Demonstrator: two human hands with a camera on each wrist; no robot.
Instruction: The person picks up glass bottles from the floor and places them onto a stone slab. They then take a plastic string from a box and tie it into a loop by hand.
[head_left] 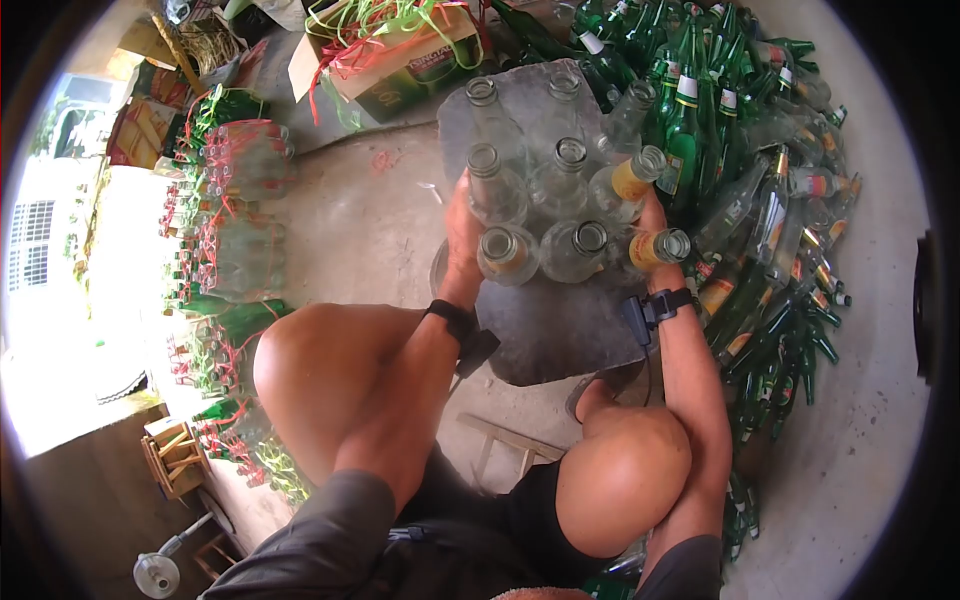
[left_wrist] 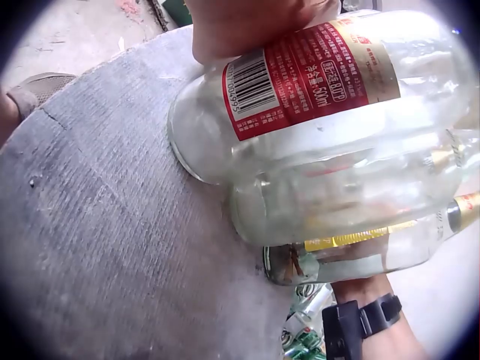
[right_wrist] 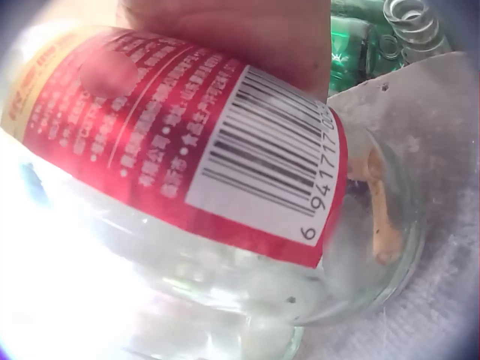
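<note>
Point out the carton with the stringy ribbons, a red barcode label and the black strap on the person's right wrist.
Carton (head_left: pixel 405 91): head view, on its green side.
Red barcode label (right_wrist: pixel 169 139): right wrist view, on its red printed part.
Black strap (head_left: pixel 677 299): head view, on the band across the wrist.

The near end of the surface (head_left: pixel 565 340) is lying open while clear bottles (head_left: pixel 497 195) are blocking its middle and green bottles (head_left: pixel 684 140) are crowding the right.
</note>
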